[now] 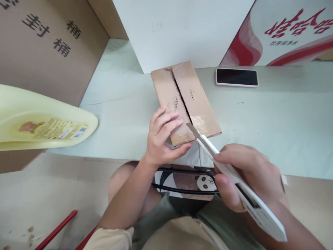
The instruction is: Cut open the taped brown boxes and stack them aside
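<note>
A small brown cardboard box (205,104) lies on the pale green cloth, with a dark slit between its two top flaps and shiny tape near its front edge. My left hand (162,139) rests on the box's front left corner, fingers spread over the top and thumb along the front side. In my right hand (247,173) is a white utility knife (231,170), gripped between thumb and fingers. Its blade is out and points at the front end of the slit; whether it touches the cardboard I cannot tell.
A phone (236,77) lies right of the box. Behind stand a white carton (179,34) and a red-and-white carton (281,38). At left are a large brown carton (54,62) and a yellow bottle (49,121). A panda-print item (184,182) lies by my lap.
</note>
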Tool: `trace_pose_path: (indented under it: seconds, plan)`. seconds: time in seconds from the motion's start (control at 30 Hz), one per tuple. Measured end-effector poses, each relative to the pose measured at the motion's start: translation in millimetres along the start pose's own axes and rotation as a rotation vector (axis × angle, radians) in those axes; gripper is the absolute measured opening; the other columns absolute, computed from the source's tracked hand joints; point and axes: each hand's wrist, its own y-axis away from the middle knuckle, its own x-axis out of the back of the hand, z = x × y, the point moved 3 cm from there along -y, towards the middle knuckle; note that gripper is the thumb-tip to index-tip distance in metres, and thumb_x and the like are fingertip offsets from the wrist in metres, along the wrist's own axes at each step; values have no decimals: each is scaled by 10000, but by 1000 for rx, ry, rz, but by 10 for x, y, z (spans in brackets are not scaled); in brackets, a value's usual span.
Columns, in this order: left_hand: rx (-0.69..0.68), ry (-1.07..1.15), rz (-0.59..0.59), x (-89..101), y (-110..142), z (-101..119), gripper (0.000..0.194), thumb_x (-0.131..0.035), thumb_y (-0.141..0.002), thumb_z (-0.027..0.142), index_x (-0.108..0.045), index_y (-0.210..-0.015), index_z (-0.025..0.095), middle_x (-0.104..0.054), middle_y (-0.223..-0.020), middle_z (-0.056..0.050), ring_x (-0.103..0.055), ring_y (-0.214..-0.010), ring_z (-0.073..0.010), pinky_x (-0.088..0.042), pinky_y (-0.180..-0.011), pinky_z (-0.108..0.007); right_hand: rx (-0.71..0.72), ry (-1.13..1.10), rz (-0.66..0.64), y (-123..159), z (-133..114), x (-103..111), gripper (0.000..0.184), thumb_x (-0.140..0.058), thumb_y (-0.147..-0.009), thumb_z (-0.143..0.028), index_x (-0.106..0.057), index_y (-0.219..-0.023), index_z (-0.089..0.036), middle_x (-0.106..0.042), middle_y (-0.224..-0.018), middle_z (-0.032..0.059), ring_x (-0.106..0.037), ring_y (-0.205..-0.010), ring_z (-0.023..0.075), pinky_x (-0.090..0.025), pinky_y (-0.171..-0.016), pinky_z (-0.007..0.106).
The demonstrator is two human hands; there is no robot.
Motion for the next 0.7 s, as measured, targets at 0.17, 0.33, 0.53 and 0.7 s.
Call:
trace_pose_path:
  seconds: [0.17,0.33,0.53,0.7]
  plan:
    - [-11,27,3,14,-4,2,575,-667,-909,666,-628,-1286,233,-717,-1280,-116,-597,-1388,-360,-474,-1187,-621,23,11,113,75,79,-24,201,-583,-844,-41,-607,-936,-218,-535,-640,-43,-473,-490,95,-421,-477,254]
    - [-13,50,-2,3,9,-14,576,-678,-906,651,-623,-1313,247,-712,-1297,-112,-589,-1397,-363,-443,-1207,-635,38,69,66,124,77,-58,252,-584,-830,-13,-584,-948,-235,-473,-636,-47,-418,-508,113,-398,-500,292]
    - [-7,38,18,-5,14,-5,565,-654,-916,669,-639,-1280,237,-716,-1276,-112,-598,-1387,-358,-467,-1192,-630,21,89,49,92,80,-94,221,-578,-838,-27,-579,-943,-222,-472,-644,-49,-393,-523,97,-386,-510,272]
    - [12,-6,-4,-4,16,-1,581,-632,-910,700,-642,-1267,242,-722,-1264,-112,-610,-1374,-366,-462,-1194,-645,1,93,105,114,57,-75,161,-583,-863,-74,-585,-921,-225,-526,-641,-48,-454,-502,89,-425,-511,246]
